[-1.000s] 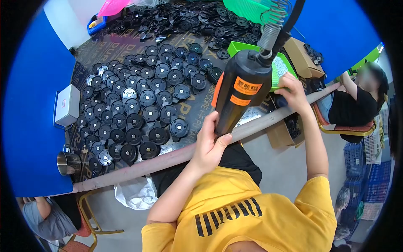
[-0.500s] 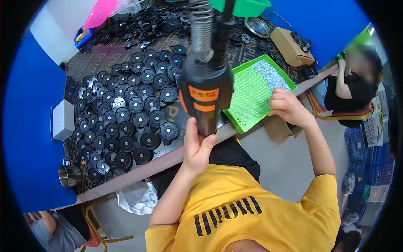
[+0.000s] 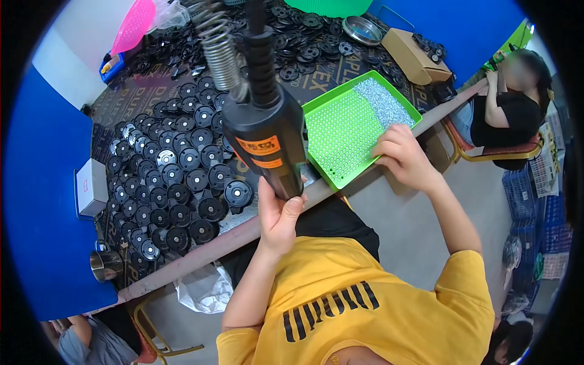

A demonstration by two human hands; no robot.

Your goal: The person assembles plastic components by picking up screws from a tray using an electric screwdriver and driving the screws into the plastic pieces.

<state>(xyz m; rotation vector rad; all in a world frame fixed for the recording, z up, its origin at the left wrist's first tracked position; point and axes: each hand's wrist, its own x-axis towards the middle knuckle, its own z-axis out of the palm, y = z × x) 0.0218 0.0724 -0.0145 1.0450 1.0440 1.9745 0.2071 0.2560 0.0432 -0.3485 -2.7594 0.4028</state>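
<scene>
My left hand is wrapped round the lower end of a black electric screwdriver with orange labels, which hangs from a coiled spring. Its tip is hidden behind my fingers. On the right, my right hand has its fingers curled together at the near rim of a green perforated tray. Whether a small part sits between those fingertips I cannot make out. Small silvery pieces are heaped at the tray's far right end. Left of the screwdriver, many round black parts with metal centres cover the table.
Loose black parts lie piled at the back, near a round metal dish and a cardboard box. A white box and metal cup stand left. Co-workers sit right and lower left.
The screwdriver has shifted left in view and leans more, with my left hand still round it. My right hand stays by the tray's rim. The whole view has shifted slightly.
</scene>
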